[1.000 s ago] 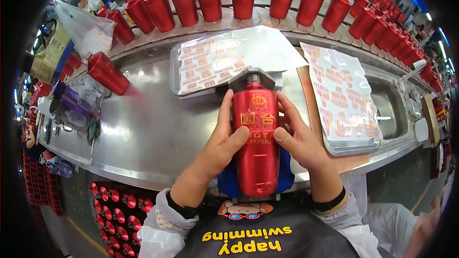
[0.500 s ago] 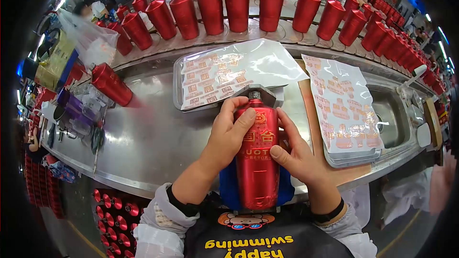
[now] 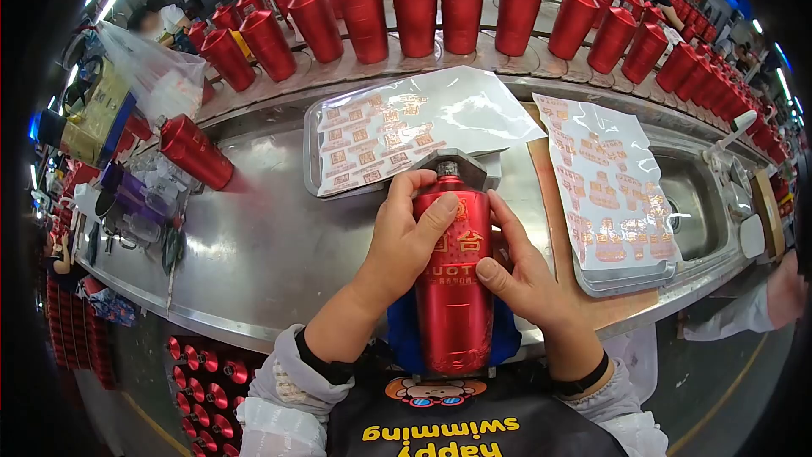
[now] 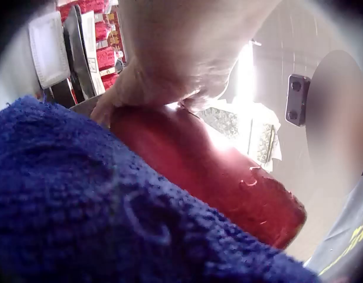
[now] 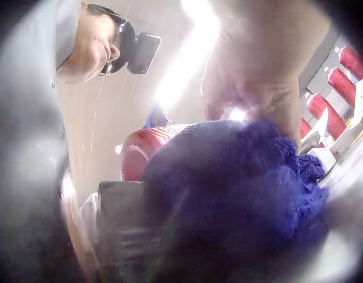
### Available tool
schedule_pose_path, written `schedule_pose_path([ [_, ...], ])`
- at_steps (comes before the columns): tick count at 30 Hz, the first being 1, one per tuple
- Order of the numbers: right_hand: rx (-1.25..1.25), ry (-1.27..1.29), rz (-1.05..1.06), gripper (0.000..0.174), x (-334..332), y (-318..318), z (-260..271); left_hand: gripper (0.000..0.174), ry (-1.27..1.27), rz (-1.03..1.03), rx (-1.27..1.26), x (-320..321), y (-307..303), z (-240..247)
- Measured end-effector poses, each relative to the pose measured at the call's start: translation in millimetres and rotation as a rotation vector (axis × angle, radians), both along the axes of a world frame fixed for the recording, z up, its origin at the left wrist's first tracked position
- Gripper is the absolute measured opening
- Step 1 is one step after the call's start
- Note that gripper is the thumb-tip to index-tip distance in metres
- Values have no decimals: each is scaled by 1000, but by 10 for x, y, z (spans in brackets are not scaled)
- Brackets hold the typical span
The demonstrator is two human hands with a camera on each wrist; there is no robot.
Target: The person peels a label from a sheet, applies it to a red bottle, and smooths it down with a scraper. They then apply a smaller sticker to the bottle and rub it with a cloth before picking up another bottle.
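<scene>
In the head view a red bottle (image 3: 454, 317) with gold lettering and a dark cap lies with its base towards the person. My left hand (image 3: 397, 241) holds its upper left side, thumb across the front near the gold emblem, fingers by the shoulder. On the right side my right hand (image 3: 537, 275) holds it, thumb on the front edge below the lettering. A blue cloth (image 3: 506, 322) shows under the bottle; the left wrist view shows this terry cloth (image 4: 99, 194) close up. A grey angular holder (image 3: 474, 171) stands behind the neck.
Sticker sheets lie on a tray (image 3: 315, 173) beyond the hands, and another sheet (image 3: 605, 178) lies at the right beside a sink (image 3: 706, 228). Another red bottle (image 3: 196, 152) leans at the left. Several red bottles stand along a curved conveyor (image 3: 541, 63) at the back.
My left hand has moved up the bottle, its thumb now near the emblem. The right hand stays on the right side. Bottles on the conveyor have shifted.
</scene>
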State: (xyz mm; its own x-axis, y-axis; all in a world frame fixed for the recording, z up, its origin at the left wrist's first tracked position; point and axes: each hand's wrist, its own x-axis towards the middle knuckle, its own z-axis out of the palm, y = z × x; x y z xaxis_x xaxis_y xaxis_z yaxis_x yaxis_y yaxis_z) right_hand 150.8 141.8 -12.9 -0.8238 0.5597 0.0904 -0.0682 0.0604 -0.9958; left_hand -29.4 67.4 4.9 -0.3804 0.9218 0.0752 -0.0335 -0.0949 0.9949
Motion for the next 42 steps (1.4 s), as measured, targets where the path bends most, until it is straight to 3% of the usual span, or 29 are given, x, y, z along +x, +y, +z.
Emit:
schedule_pose_path([
  [6, -13, 14, -6, 91, -47, 11, -31, 46, 54, 16, -32, -55, 37, -68],
  [9, -22, -2, -7, 90, -46, 14, -12, 65, -151, 36, 7, -77, 7, -113],
  [12, -69, -6, 3, 89, -38, 18, 13, 85, -59, 41, 120, -19, -166, -128],
  [16, -12, 9, -9, 91, -37, 18, -42, 101, -54, -84, 70, 115, -380, -170],
  [22, -11, -13, -10, 94, -30, 21, -5, 95, -121, -129, 58, 85, -402, -124],
  [26, -32, -11, -14, 93, -61, 20, -3, 84, -273, -130, 122, 4, -376, -314],
  [31, 2, -27, -16, 89, -56, 22, 16, 74, -371, -120, 107, 68, -342, -201],
  [42, -78, -19, -61, 78, -100, 29, 64, 67, -477, -110, 163, 110, -311, -181],
])
